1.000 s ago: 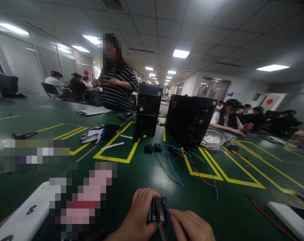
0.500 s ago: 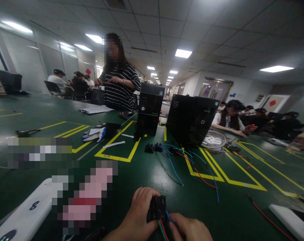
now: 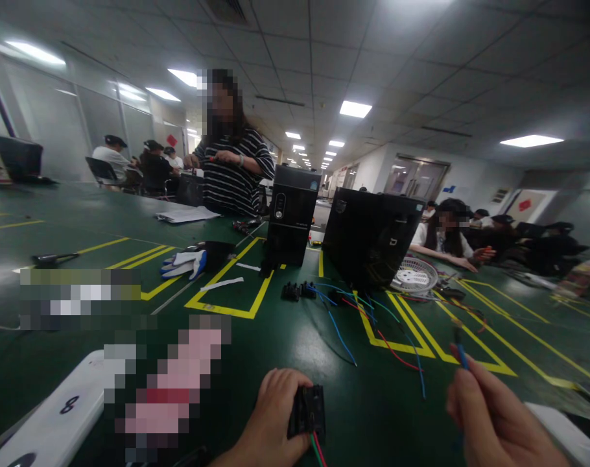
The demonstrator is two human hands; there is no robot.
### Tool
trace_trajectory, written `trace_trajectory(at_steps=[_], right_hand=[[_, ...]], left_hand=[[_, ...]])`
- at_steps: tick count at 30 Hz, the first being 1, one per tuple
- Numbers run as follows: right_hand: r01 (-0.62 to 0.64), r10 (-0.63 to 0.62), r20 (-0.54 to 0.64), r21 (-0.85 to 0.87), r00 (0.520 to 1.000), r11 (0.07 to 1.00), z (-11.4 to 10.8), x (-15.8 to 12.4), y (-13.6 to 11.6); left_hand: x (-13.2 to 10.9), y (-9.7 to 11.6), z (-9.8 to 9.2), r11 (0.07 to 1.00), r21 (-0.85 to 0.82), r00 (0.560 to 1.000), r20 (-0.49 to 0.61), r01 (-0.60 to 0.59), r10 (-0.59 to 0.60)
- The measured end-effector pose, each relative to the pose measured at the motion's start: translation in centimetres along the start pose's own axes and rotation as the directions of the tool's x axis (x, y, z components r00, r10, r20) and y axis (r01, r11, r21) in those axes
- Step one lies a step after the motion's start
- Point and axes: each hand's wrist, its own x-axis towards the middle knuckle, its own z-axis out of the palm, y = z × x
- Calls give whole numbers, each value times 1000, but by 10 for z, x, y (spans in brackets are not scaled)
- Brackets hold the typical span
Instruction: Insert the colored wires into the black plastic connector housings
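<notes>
With left fingers (image 3: pixel 290 377), grips a black block (image 3: pixel 316 407) from its left side, held with long axis roughly forward; with right fingers (image 3: pixel 471 397), pinches a slim, blurred blue piece (image 3: pixel 461 356) well apart to the block's right.

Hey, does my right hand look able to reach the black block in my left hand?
Likely yes: nothing stands between your right hand and the black block, though that hand holds something blue.

1 held block (image 3: pixel 315 407), 2 hands (image 3: pixel 275 415) (image 3: pixel 492 408), 2 computer towers (image 3: pixel 291 217) (image 3: pixel 370 240)
</notes>
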Motion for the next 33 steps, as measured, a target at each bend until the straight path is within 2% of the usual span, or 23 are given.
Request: trace_trajectory(at_steps=[1,3,7,10,15,19,22,26,33], right_hand=[[11,-11,101,-4,995,1000,2,8,0],[54,-60,295,29,954,998,9,24,-2],[222,-212,519,43,828,974,41,49,-18],[427,-267,684,-72,679,901,83,61,-34],[526,-197,779,-193,595,828,170,77,-45],[547,-87,814,-302,574,781,227,85,-44],[560,-33,825,-354,565,749,254,86,-42],[587,-12,840,-369,542,721,271,82,-39],[605,5,845,-387,535,695,282,80,-34]], left_hand=[[0,0,0,1000,3,1000,3,-1,1],[1,-1,0,1000,12,1000,3,-7,7],[3,-5,3,998,63,999,-37,-20,23],[3,-6,6,996,81,998,-48,-31,35],[2,-7,7,996,75,995,-82,-43,49],[5,-14,8,994,105,999,-29,-15,18],[10,-22,9,991,131,999,35,6,-10],[15,-29,11,992,120,996,83,27,-37],[16,-30,12,991,123,991,116,44,-59]])
